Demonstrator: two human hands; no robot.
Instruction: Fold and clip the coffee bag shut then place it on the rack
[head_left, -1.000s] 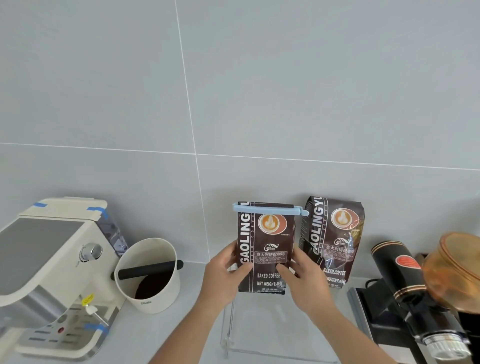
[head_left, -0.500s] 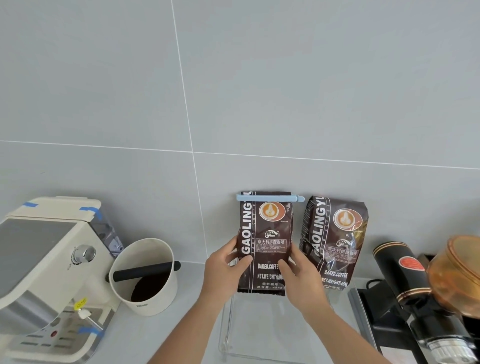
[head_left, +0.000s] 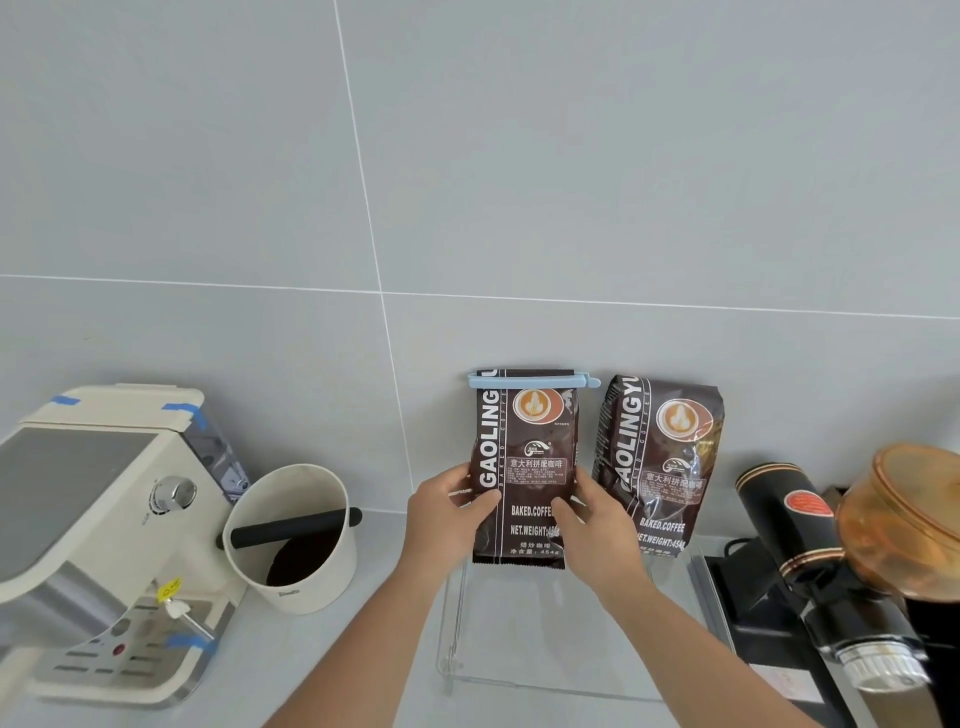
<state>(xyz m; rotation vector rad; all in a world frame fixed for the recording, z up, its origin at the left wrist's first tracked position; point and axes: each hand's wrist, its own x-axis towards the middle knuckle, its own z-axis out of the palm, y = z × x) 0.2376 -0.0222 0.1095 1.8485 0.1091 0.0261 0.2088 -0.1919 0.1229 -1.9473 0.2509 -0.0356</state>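
A dark brown coffee bag (head_left: 524, 457) stands upright at the back of a clear acrylic rack (head_left: 457, 639), close to the wall. A light blue clip (head_left: 532, 381) runs across its folded top. My left hand (head_left: 447, 514) grips the bag's left edge and my right hand (head_left: 597, 525) grips its right edge, both near the lower half. The bag's bottom edge is level with the rack's top surface; whether it rests on it I cannot tell.
A second coffee bag (head_left: 660, 462) leans on the wall just right of the first. A black grinder (head_left: 810, 561) with an amber lid stands at the right. A white knock box (head_left: 293, 535) and a cream espresso machine (head_left: 98, 519) are at the left.
Both hands have carried the clipped bag a little farther back toward the wall and straightened it upright beside the second bag.
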